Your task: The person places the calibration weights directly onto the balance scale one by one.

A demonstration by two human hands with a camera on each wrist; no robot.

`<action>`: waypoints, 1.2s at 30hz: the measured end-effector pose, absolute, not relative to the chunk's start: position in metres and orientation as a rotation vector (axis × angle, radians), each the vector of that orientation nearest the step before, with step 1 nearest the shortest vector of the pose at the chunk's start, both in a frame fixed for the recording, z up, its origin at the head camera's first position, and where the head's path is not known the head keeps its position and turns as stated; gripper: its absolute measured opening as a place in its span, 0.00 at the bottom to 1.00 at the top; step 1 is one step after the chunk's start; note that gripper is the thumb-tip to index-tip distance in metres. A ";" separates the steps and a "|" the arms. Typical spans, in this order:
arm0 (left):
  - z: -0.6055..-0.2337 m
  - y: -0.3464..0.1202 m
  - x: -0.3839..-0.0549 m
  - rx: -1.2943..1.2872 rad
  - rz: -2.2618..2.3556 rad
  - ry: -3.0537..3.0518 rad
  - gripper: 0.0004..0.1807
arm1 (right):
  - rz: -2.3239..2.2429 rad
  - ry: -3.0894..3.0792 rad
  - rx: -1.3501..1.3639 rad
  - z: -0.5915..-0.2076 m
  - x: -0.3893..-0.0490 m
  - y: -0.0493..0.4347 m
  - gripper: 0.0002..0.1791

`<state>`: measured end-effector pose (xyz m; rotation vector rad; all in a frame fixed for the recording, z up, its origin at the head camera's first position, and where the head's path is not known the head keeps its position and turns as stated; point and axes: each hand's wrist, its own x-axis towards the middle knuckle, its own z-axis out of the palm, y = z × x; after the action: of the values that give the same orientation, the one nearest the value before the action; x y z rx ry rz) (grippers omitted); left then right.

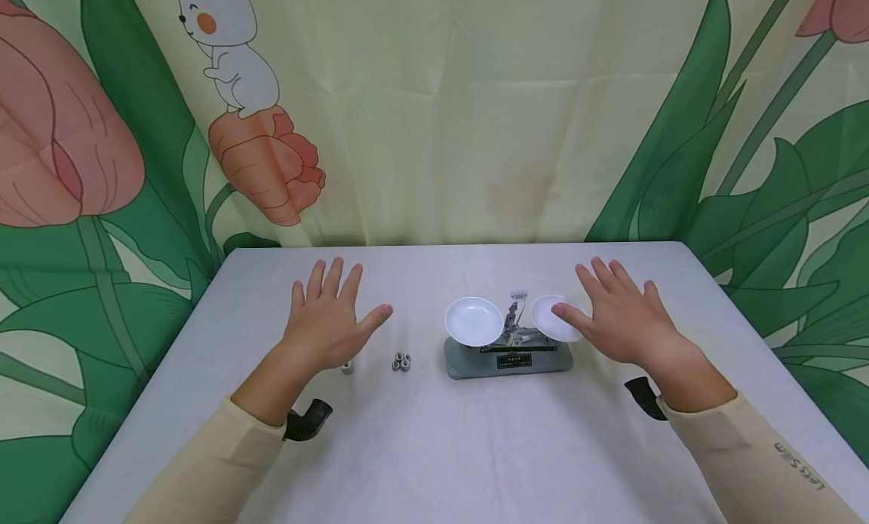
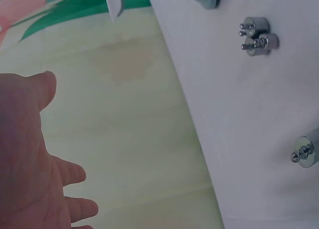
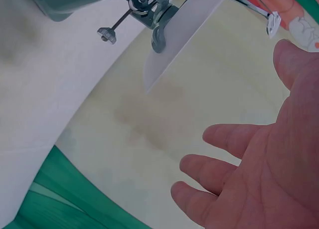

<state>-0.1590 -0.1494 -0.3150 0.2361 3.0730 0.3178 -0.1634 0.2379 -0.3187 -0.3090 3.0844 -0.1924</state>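
My left hand (image 1: 324,324) hovers over the left of the table, fingers spread, holding nothing. Partly hidden under it stands a metal weight (image 1: 348,368), seen more fully as a larger knobbed weight (image 2: 305,151) in the left wrist view. Just right of that hand is a cluster of small silver weights (image 1: 401,362). A grey balance scale (image 1: 509,362) stands right of centre, with a white left pan (image 1: 474,322) and a white right pan (image 1: 551,318). My right hand (image 1: 627,320) is held up beside the scale, fingers spread; its thumb overlaps the right pan in the head view.
A white-covered table (image 1: 434,456) carries everything. Behind it hangs a curtain (image 1: 434,117) printed with leaves, tulips, a carrot and a white animal. Black straps with mounts (image 1: 308,421) sit at both wrists.
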 end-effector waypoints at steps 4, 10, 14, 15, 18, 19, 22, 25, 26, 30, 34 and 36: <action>-0.316 -0.149 -0.159 0.229 0.312 3.071 0.48 | -0.196 3.084 -0.311 -0.319 -0.164 0.238 0.52; -0.321 -0.150 -0.160 0.292 0.382 3.066 0.47 | -0.255 3.075 -0.299 -0.320 -0.165 0.240 0.52; -0.330 -0.151 -0.161 0.456 0.504 3.083 0.44 | -0.354 3.091 -0.324 -0.319 -0.165 0.244 0.52; -0.333 -0.151 -0.161 0.489 0.546 3.079 0.43 | -0.393 3.087 -0.328 -0.320 -0.164 0.245 0.52; -0.340 -0.152 -0.159 0.539 0.679 3.032 0.41 | -0.517 3.057 -0.325 -0.322 -0.162 0.247 0.53; -0.342 -0.152 -0.159 0.537 0.725 3.007 0.41 | -0.558 3.043 -0.315 -0.324 -0.161 0.247 0.54; -0.350 -0.152 -0.156 0.525 0.834 2.944 0.38 | -0.664 3.014 -0.285 -0.329 -0.158 0.247 0.55; -0.357 -0.151 -0.154 0.508 0.890 2.919 0.35 | -0.738 3.010 -0.276 -0.334 -0.155 0.247 0.53; -0.360 -0.150 -0.153 0.500 0.899 2.918 0.34 | -0.761 3.011 -0.277 -0.336 -0.154 0.247 0.53; -0.371 -0.149 -0.151 0.458 0.939 2.902 0.31 | -0.843 3.013 -0.286 -0.341 -0.149 0.247 0.51; -0.380 -0.147 -0.151 0.400 0.971 2.886 0.28 | -0.905 3.004 -0.286 -0.346 -0.147 0.250 0.50; -0.385 -0.146 -0.151 0.372 0.972 2.885 0.26 | -0.932 2.998 -0.286 -0.349 -0.145 0.252 0.50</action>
<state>-0.1509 -0.1458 -0.3847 0.3720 2.8850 0.9724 -0.1454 0.2523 -0.3495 -0.2858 2.9980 -0.9319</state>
